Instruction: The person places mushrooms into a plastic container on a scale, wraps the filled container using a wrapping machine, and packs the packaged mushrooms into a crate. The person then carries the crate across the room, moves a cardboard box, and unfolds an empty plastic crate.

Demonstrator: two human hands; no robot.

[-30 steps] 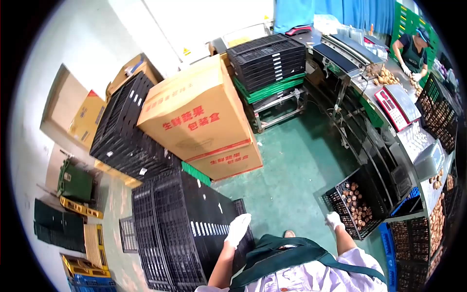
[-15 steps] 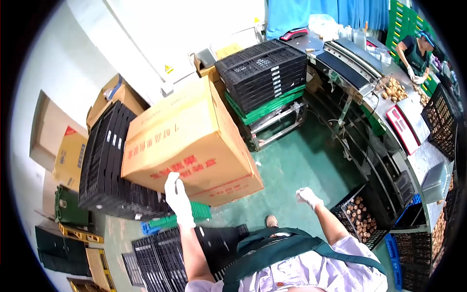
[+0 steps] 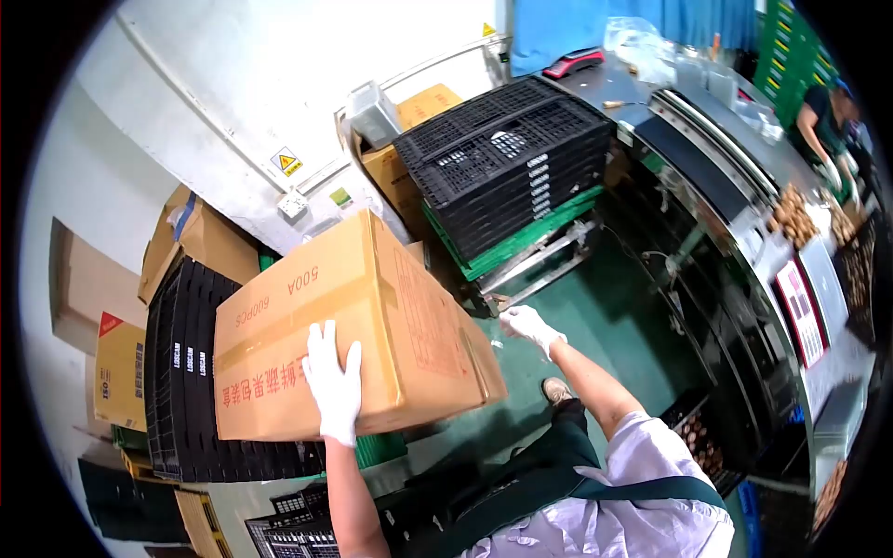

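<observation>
A large brown cardboard carton [image 3: 288, 363] with red printing and tape leans beside a stack of black crates [image 3: 181, 372] at the left. My left hand [image 3: 333, 386], in a white glove, lies against the carton's near face with its fingers spread. To the right of the carton, my right hand [image 3: 532, 327], also gloved, is in the air over the green floor. Its fingers are loosely bent and nothing shows in them. It appears apart from the carton's right side.
Folded black crates [image 3: 502, 139] stand on a green crate and metal frame ahead. A metal worktable [image 3: 735, 223] curves along the right, with a scale [image 3: 802, 312] and brown produce [image 3: 793, 216]. A co-worker [image 3: 823, 139] stands behind it. More black crates [image 3: 293, 535] lie below left.
The carton has turned and sits lower, showing more of its right side. My left hand has spread onto its near face. My right hand has swung leftward towards the carton, its fingers loosening.
</observation>
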